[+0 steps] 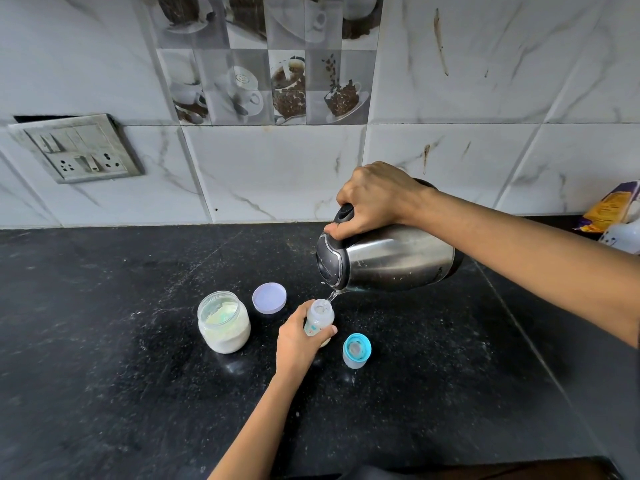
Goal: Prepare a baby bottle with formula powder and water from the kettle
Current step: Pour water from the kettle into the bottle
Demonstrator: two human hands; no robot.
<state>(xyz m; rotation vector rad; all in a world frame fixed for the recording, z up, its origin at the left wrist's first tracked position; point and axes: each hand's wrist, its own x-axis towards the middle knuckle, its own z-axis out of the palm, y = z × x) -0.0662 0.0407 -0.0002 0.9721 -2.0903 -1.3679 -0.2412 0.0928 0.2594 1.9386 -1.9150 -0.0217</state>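
— On the counter (104,341), the open powder jar (224,322) and its lid (269,298) stand just left of our left hand (296,342), whose fingers curl round the baby bottle (318,318).

— It looks light, thin plastic, easy to tip. We judge a grip round the body best, leaving the mouth free. Its teat cap (356,351) stands just to the right.

— Above, the kettle (398,261) is tipped, its spout just over the bottle's mouth, with a thin stream of water falling in.

— Steel full of water is heavy and probably hot. Our right hand (374,199) wraps the black handle, which we think is the only safe hold.
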